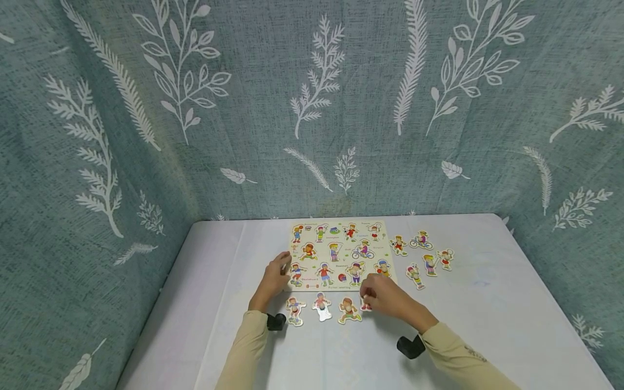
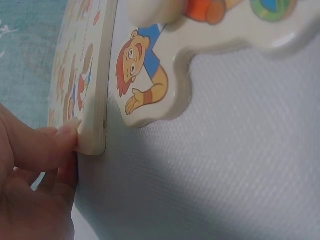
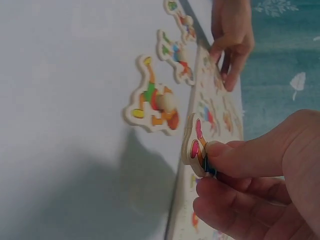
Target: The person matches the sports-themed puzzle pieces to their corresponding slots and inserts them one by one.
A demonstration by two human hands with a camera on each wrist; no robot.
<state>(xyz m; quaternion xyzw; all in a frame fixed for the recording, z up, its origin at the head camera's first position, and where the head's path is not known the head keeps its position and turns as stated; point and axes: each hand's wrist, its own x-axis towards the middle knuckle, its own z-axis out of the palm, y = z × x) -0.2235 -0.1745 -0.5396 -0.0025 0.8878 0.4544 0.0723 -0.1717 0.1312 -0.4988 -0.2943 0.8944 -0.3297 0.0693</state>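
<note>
The wooden puzzle board (image 1: 341, 271) lies flat on the white table, printed with sports figures. At its left edge, the left hand (image 1: 274, 279) grips the board's side; in the left wrist view the thumb of that hand (image 2: 40, 165) presses near the corner. The right hand (image 1: 387, 295) pinches a figure piece (image 3: 197, 147) by the board's front right edge, its pink shoes showing in the right wrist view. Three knobbed pieces lie in front of the board: a skateboarder (image 1: 294, 311), a figure in a helmet (image 1: 322, 307) and a runner (image 1: 349, 311).
Right of the board lie several loose pieces, among them a cyclist (image 1: 421, 240), a footballer (image 1: 398, 245) and a tennis player (image 1: 446, 259). A leaf-patterned green cloth (image 1: 263, 108) hangs behind and beside the table (image 1: 463, 330).
</note>
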